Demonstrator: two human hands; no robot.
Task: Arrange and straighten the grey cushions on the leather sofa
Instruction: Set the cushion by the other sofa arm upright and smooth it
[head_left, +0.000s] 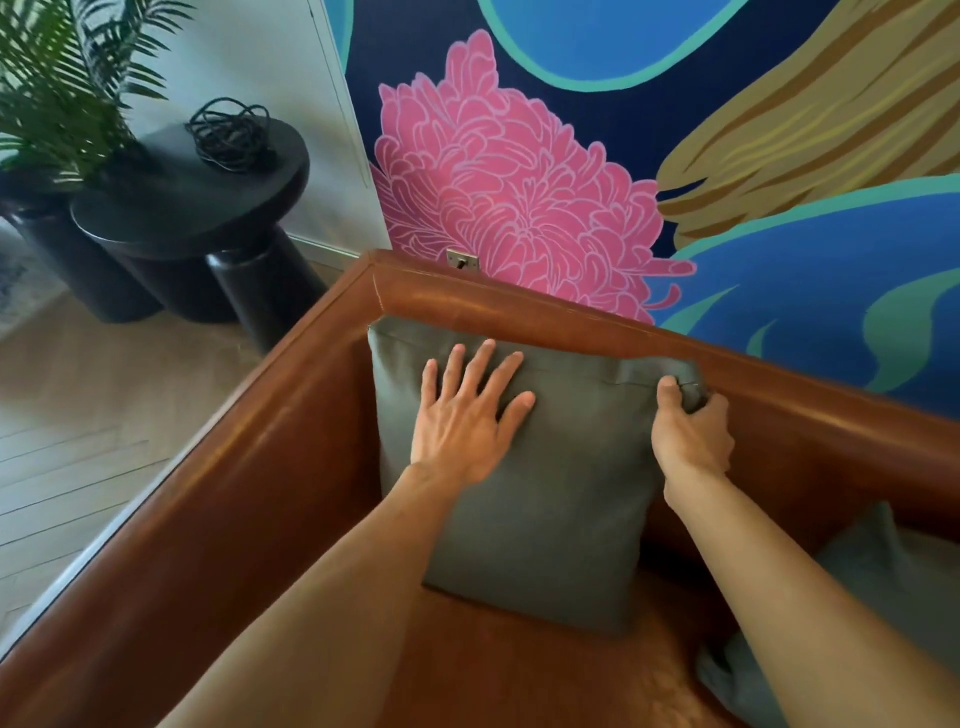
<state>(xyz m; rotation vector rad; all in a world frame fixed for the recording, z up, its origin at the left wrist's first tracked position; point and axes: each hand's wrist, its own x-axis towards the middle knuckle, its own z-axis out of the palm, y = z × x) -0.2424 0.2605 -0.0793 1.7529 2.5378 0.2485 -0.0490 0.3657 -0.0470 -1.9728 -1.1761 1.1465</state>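
A grey square cushion (550, 499) stands upright in the left corner of the brown leather sofa (249, 467), leaning on the backrest. My left hand (467, 415) lies flat on the cushion's upper front, fingers spread. My right hand (693, 431) pinches the cushion's top right corner, thumb in front and fingers behind. A second grey cushion (862, 587) lies on the seat at the right, partly hidden by my right forearm and cut off by the frame edge.
Behind the sofa is a wall mural with a pink flower (509, 192). Left of the sofa stand a black round side table (171, 208) with a coiled black cable (231, 132), and a potted palm (57, 88). Light wooden floor (78, 415) lies beyond the armrest.
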